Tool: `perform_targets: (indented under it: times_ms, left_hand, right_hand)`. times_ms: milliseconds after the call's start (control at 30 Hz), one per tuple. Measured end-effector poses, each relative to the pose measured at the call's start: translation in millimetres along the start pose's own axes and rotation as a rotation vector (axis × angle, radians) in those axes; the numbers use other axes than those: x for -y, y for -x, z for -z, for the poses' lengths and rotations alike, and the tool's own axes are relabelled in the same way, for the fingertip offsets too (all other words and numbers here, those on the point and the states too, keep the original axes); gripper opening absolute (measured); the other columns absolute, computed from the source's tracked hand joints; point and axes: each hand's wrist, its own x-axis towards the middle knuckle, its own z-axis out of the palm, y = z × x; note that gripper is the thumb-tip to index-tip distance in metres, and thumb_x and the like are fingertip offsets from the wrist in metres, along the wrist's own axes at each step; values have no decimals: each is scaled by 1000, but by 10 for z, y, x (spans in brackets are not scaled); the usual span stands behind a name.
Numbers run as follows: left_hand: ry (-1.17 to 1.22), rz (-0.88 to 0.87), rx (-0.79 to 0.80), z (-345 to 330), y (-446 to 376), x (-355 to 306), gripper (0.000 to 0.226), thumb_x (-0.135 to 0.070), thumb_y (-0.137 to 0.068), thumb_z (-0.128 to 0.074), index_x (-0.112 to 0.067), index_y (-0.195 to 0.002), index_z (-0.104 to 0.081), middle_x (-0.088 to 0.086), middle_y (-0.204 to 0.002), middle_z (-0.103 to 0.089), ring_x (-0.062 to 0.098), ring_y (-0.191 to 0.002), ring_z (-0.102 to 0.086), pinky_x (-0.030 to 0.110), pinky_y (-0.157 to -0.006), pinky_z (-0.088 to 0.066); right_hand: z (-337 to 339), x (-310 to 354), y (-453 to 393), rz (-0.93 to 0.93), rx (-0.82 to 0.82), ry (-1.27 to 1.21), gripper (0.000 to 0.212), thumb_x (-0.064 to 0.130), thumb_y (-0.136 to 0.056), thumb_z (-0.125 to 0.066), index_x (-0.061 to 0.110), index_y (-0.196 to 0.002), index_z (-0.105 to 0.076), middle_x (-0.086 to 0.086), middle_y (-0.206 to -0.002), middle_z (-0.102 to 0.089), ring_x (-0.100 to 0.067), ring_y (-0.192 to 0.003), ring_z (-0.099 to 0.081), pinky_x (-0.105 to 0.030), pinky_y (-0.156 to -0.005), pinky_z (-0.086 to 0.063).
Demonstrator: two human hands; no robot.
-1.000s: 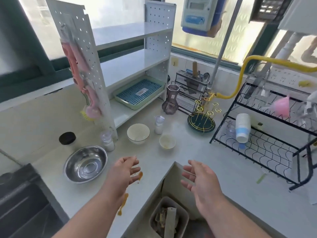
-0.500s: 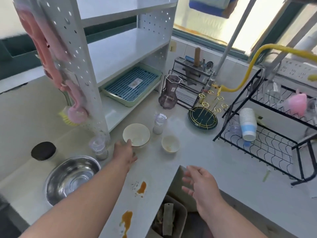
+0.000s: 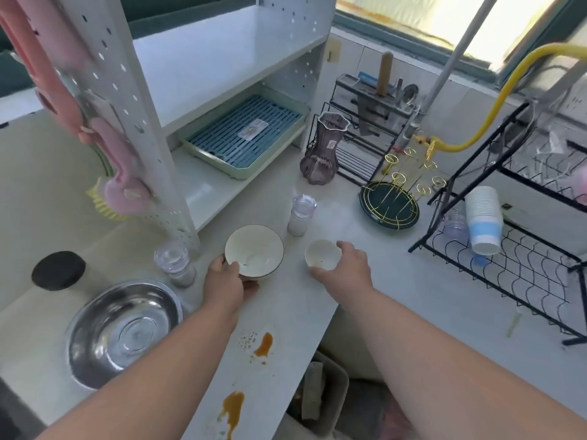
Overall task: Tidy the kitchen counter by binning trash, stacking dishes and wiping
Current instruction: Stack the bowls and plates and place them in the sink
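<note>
Pale grey surface [image 3: 365, 236] runs under a window along the far wall; landmark taken as the large white bowl [image 3: 254, 250] at its middle. Left hand [image 3: 227, 285] grasps this bowl at its near-left rim, thumb over the edge, fingers curled beneath; the bowl looks slightly tilted. Right of the bowl, apart from it, sits a small white bowl [image 3: 322, 254]; right hand [image 3: 349, 269] wraps its grip round that bowl's right and near side. Behind and right of the large bowl stands a clear shaker [image 3: 300, 214]; a second shaker [image 3: 176, 263] stands just left of the bowl. Further left and nearer lies a steel basin [image 3: 122, 331], with a black lid [image 3: 58, 269] beyond it. Nearer than the large bowl, two orange-brown spills [image 3: 263, 344] mark the surface near its edge. Below that edge, a bin [image 3: 336, 395] holding scraps is partly visible. Behind the bowl rises a white perforated shelf unit [image 3: 152, 100], holding a blue-slatted drain tray [image 3: 241, 134]; a pink brush [image 3: 122, 192] hangs on its side. Far right of the bowl stands a black wire dish rack [image 3: 514, 271] with stacked paper cups [image 3: 484, 222]. Behind-right: purple vase [image 3: 320, 147], green plate with gold wire holder [image 3: 389, 203].
</note>
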Motion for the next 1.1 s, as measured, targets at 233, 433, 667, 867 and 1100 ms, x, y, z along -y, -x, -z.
perform_targets:
  times_ms: [233, 433, 667, 867, 1100]
  left_hand:
    - [39, 27, 21, 72, 5, 51, 42, -11, -113, -47, -20, -154, -51, 7, -110, -68, 34, -91, -71, 61, -99, -60]
    - [44, 43, 78, 112, -21, 12, 41, -13, -114, -47, -22, -154, -51, 14, -113, -70, 35, -91, -70, 59, -101, -59]
    - [22, 51, 152, 195, 73, 5, 41, -26, -116, -44, -30, -156, -51, 16, -125, -73, 37, -95, -73, 46, -85, -62]
    - [58, 89, 165, 258, 130, -58, 55, -61, -112, -35, -23, -135, -68, 16, -115, -78, 37, -109, -73, 48, -98, -60]
    - [88, 94, 128, 379, 67, -81, 69, -69, -108, -32, -23, -155, -53, 9, -127, -73, 34, -121, -69, 49, -103, -57]
  right_hand:
    - [-186, -31, -298, 73, 63, 205, 101, 49, -83, -85, 18, -162, -30, -10, -158, -39, -37, -143, -44, -44, -113, -45]
    - [-128, -68, -285, 165, 3, 252, 100, 50, -82, -82, 21, -162, -29, -7, -155, -44, -32, -139, -48, -44, -109, -46]
    - [-15, 369, 84, 475, -96, 68, 103, 49, -78, -88, 17, -161, -36, -1, -157, -48, -18, -144, -45, -33, -119, -37]
    - [-315, 676, 190, 617, 111, 283, 110, 54, -79, -84, 20, -166, -26, 1, -163, -43, -24, -150, -37, -40, -123, -34]
    - [-619, 697, 73, 592, 102, 476, 114, 69, -78, -76, 35, -168, -17, 4, -160, -47, -33, -146, -36, -52, -114, -40]
